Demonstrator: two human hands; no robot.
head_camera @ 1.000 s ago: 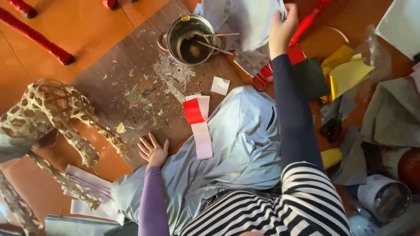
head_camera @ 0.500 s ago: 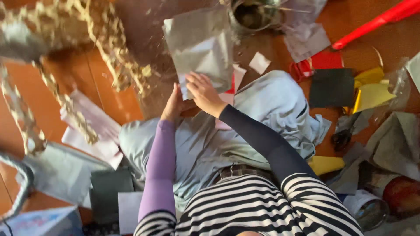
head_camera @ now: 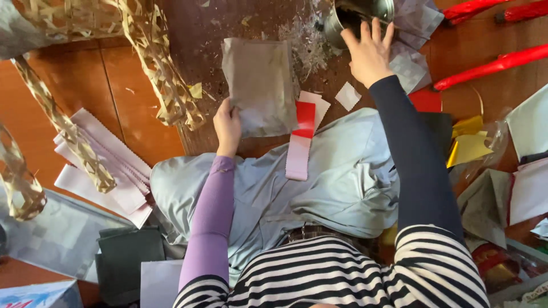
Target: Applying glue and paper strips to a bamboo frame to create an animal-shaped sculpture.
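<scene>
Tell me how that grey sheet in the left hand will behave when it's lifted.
The grey sheet is probably light: the left hand holds it by one edge. It looks thin and creased, so likely floppy, apt to sag. It may tear easily, judging by scraps nearby.

Pretty cramped here: woven strips (head_camera: pixel 154 68) block the far left, and the metal can (head_camera: pixel 357 14) plus red sticks (head_camera: pixel 491 63) crowd the far right. Only open floor (head_camera: pixel 125 80) is the bare wood patch on the left, between the strips.

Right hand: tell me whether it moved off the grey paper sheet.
Yes. The right hand left the grey paper sheet and now reaches the metal pot.
</scene>
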